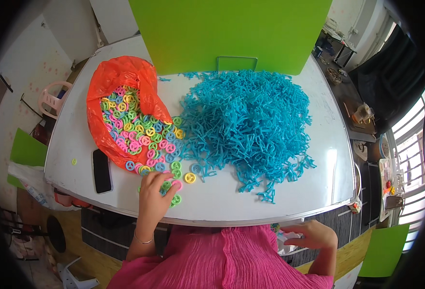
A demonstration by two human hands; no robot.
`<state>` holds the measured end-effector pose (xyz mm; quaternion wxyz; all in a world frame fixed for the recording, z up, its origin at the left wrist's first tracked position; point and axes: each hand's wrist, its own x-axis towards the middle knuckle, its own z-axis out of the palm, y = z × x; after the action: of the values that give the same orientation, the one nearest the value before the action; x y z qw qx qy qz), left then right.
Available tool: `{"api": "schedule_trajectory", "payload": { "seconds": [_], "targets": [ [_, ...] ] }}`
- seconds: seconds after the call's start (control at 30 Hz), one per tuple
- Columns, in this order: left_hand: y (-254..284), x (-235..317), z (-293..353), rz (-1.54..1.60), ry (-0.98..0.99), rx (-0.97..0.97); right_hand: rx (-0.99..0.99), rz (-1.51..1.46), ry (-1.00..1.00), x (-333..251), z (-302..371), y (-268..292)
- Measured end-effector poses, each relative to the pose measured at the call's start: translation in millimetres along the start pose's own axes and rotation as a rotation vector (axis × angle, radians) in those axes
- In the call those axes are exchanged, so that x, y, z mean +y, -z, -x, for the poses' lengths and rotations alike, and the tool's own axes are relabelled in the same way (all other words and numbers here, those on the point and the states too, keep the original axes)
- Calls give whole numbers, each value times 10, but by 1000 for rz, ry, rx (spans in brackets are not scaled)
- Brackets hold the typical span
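Observation:
My left hand (155, 193) reaches over the table's near side, among small plastic wheels. Thumb and index finger stand apart, with a green wheel (166, 186) showing between them; whether they touch it is unclear. Right beside the thumb lies a pink wheel (177, 185), and a yellow wheel (190, 177) sits a little further right. Many more wheels in pink, green, yellow and blue spill from a red plastic bag (97, 115). Past the table's front edge, my right hand (316, 235) is held low with fingers apart, near a white bag (285, 244) partly hidden beneath it.
A large heap of blue forked plastic pieces (251, 125) covers the right middle of the white table (325, 188). A black phone (102, 171) lies left of the wheels. Behind the heap rises a green panel (232, 33) with a metal handle (237, 58).

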<state>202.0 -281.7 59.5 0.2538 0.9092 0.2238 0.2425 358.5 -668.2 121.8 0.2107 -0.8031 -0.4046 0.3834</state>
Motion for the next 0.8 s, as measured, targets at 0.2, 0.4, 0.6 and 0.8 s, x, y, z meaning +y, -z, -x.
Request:
{"api": "schedule_trajectory", "payload": {
  "seconds": [0.2,0.4,0.6,0.8],
  "targets": [
    [-39,56,87,1,6,-37,616,117,418,-594,-1237,-295],
    [-315,10,-32,-100,-71,-9,697,526,369,-1013,-2114,-684],
    [-337,-10,-60,-33,-131,-8,664,603,398,-814,-2135,-763],
    [-332,103,-39,300,190,-101,715,315,544,-604,-1902,-676]
  ]
}}
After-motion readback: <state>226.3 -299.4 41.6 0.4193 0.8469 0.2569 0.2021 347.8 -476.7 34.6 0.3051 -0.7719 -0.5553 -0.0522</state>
